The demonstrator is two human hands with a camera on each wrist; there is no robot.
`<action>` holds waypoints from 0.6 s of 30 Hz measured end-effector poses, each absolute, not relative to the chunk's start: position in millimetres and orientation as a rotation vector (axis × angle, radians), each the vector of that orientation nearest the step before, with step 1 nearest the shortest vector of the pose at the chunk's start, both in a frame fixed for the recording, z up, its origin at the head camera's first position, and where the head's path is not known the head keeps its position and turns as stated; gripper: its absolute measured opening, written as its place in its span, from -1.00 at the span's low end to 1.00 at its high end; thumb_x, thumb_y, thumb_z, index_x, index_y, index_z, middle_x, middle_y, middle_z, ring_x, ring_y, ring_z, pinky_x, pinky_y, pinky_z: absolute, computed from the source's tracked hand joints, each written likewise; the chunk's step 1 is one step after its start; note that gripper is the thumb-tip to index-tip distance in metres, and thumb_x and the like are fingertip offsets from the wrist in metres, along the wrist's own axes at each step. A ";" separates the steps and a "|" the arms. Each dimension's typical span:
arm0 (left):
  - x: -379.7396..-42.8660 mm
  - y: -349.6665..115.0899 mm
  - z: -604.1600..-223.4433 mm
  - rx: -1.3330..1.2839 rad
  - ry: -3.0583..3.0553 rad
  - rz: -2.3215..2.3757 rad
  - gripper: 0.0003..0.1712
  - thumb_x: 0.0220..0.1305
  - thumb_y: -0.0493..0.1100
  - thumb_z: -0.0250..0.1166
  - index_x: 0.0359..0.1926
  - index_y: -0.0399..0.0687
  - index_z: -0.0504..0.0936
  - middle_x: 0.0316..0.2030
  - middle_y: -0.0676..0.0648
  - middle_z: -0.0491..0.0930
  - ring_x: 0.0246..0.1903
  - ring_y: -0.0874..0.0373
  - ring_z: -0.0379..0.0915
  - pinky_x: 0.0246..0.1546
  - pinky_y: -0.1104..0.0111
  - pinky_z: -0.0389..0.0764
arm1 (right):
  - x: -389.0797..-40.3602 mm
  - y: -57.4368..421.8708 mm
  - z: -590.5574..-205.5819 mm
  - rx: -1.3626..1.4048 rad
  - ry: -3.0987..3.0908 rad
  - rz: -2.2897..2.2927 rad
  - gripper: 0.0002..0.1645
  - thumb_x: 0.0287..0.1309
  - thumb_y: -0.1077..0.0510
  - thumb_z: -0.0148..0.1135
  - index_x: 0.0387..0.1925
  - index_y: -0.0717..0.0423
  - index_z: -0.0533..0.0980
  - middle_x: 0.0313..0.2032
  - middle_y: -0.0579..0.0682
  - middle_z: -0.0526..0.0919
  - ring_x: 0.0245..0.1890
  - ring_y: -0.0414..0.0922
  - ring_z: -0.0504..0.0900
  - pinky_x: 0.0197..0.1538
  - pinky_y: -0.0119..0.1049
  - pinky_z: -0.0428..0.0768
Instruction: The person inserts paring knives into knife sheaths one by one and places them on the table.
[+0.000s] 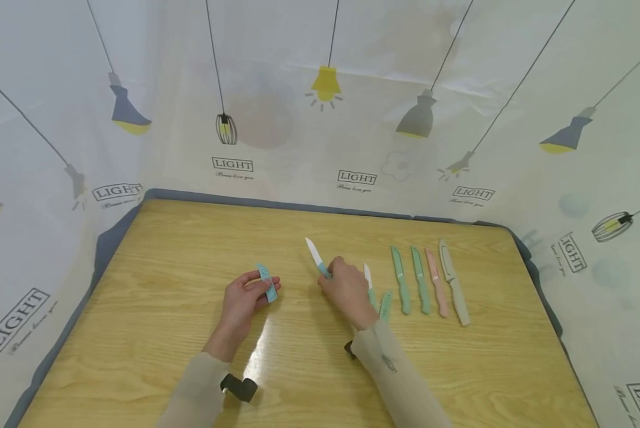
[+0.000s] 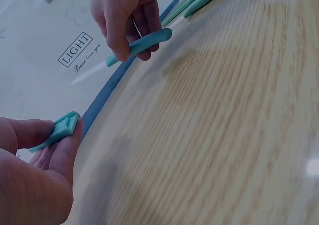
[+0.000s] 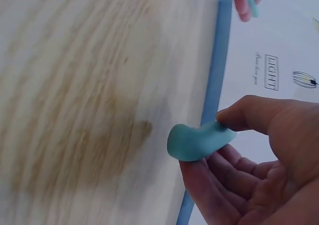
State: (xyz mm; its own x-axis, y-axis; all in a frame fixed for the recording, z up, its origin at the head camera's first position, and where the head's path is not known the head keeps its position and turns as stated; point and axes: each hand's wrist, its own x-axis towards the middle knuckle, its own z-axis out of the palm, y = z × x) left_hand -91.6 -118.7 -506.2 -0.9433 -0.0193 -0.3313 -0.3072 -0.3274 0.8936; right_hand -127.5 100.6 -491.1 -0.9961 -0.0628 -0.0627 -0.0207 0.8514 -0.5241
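Observation:
My left hand [image 1: 241,302] pinches a blue knife sheath [image 1: 267,282] between thumb and fingers, above the table's left-middle part. In the left wrist view the open end of the sheath [image 2: 64,127] shows. With my right hand [image 1: 348,290] I hold a small paring knife [image 1: 314,252] by its blue handle; its bare white blade points away and to the left. The right wrist view shows the rounded end of that handle [image 3: 194,144] between thumb and fingers. Knife and sheath are apart, both held off the table.
Just right of my right hand lie a bare knife [image 1: 368,276] with a green handle and a green sheath [image 1: 386,305]. Farther right, sheathed knives lie in a row: two green [image 1: 400,279], one pink [image 1: 436,282] and a longer beige one [image 1: 454,282]. Printed cloth surrounds the wooden table [image 1: 154,297].

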 end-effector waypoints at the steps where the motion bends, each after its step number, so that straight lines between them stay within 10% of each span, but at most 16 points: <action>1: -91.9 -117.8 -506.4 -0.418 1.701 2.388 -0.52 0.33 -0.37 0.17 0.21 -0.49 0.31 -0.01 -0.40 0.58 -0.05 -0.09 0.59 -0.05 0.25 0.62 | -124.8 102.6 -490.0 -0.084 2.957 -0.839 -0.71 0.18 0.03 0.16 -0.24 0.19 0.52 -0.60 -0.08 0.52 -0.71 -0.19 0.39 -0.72 -0.36 0.37; 18: -98.4 -91.7 -505.7 -0.409 1.712 2.386 -0.58 0.30 -0.36 0.20 0.14 -0.45 0.37 -0.07 -0.37 0.62 -0.12 -0.05 0.63 -0.15 0.29 0.67 | -85.7 131.2 -475.6 -0.204 2.946 -1.001 -0.71 0.24 0.02 0.18 -0.15 0.15 0.55 -0.35 -0.08 0.70 -0.42 -0.21 0.64 -0.36 -0.30 0.63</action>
State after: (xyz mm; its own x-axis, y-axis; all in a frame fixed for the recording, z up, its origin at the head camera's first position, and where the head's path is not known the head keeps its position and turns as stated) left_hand -98.4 -91.7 -505.7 -0.9468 -0.0170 -0.3215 -0.2991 -0.3227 0.8980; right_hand -85.7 131.2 -475.6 -0.9912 -0.1310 0.0197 -0.1159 0.7854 -0.6080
